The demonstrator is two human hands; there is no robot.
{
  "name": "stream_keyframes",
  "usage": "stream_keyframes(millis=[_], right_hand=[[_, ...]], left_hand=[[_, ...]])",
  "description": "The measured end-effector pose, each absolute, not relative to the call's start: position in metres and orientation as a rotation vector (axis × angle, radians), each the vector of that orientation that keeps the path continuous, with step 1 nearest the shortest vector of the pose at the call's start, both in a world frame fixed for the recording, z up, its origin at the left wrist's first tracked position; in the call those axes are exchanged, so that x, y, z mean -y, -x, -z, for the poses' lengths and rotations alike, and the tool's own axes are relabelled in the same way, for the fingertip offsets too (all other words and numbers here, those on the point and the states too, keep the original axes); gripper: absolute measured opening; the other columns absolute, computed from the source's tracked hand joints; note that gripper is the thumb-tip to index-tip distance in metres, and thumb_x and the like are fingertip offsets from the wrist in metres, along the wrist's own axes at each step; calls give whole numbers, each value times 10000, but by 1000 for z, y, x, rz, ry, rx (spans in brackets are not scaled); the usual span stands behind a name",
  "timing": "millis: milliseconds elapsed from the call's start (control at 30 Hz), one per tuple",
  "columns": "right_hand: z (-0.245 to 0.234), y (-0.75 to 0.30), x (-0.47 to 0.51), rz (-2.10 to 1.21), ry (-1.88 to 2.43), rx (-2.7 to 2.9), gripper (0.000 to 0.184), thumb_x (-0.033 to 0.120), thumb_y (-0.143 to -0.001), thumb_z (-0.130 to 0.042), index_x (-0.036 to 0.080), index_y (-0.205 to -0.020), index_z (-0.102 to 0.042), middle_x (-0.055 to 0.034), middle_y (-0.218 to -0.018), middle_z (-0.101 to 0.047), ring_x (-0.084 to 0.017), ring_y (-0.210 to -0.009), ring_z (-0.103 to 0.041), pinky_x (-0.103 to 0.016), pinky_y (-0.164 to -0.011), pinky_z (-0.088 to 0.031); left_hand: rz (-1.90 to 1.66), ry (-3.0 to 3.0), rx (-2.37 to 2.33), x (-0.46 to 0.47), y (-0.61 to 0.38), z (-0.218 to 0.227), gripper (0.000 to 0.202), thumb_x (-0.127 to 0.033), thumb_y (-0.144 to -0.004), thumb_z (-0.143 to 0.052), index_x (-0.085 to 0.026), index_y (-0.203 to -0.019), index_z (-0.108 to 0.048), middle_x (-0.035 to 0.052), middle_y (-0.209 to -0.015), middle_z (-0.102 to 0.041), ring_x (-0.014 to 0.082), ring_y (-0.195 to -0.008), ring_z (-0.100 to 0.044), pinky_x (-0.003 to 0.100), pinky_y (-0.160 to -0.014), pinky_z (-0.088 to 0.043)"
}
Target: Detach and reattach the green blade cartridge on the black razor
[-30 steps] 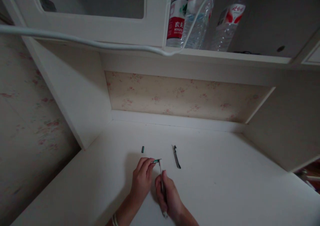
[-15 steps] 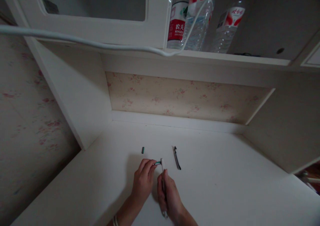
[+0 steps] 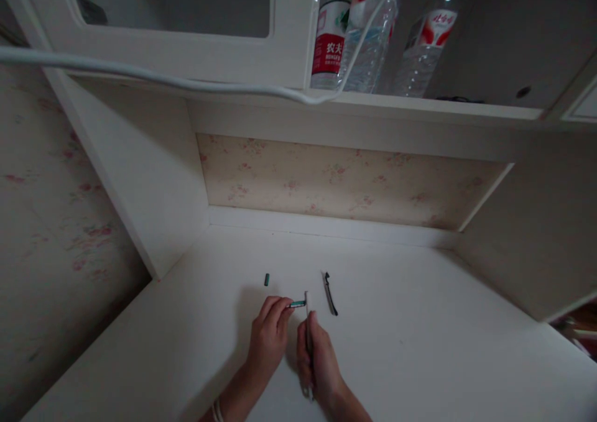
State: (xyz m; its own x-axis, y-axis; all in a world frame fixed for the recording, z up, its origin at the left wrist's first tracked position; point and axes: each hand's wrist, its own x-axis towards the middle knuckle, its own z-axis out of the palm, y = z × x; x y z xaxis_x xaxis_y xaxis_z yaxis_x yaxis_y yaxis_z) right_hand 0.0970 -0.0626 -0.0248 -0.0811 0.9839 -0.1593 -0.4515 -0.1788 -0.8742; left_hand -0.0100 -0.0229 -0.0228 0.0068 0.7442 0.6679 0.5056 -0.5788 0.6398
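Between the thumb and fingers of my left hand (image 3: 270,329) is a small green-and-dark strip that looks like a razor cartridge (image 3: 297,304). My right hand (image 3: 319,360) is closed around a long, slim, pale handle, apparently a toothbrush (image 3: 306,313), pointing away from me. Its narrow head is at the right end of the cartridge; whether they touch is hard to tell. Beyond my left hand, a second green-and-dark cartridge (image 3: 267,279) lies on the white desk (image 3: 396,322). Right of the toothbrush head lies a thin black-and-grey razor handle (image 3: 331,294).
Above the desk hangs a white cabinet (image 3: 186,55) with several plastic bottles in its open part, including a red-labelled bottle (image 3: 329,46). A white cable (image 3: 209,87) runs across the cabinet front. White side panels flank the desk, with floral wallpaper (image 3: 326,176) behind.
My right hand has shifted slightly right and away from me. The toothbrush has turned, so its whitish head now appears narrower, and more of the cartridge shows. My left hand has barely moved.
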Motion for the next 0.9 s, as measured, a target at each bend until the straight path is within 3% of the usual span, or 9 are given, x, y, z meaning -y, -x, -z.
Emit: stream_keyframes(millis=[500,900], right_hand=[[33,-96,62,-1384,1065,990,529,657,-854,-432,206,-579,-404,61,-506,-318,-92,-466,-228,-253,-443,-155],[35,-94,64,-1530,984,863,544,644,-853,-451,198,-546,-404,86,-406,-290,-58,-368,-180,-221,-378,-80]], left_hand=[[-1645,-1932,-1241,24,3,24,157,-168,-893,-478,-197,-890,-632,28,-838,-612,142,-788,-616,252,-713,-531],[-1677,-1864,-1234,22,2,21,131,-185,-876,-518,-195,-864,-648,24,-823,-605,138,-771,-606,239,-691,-524]])
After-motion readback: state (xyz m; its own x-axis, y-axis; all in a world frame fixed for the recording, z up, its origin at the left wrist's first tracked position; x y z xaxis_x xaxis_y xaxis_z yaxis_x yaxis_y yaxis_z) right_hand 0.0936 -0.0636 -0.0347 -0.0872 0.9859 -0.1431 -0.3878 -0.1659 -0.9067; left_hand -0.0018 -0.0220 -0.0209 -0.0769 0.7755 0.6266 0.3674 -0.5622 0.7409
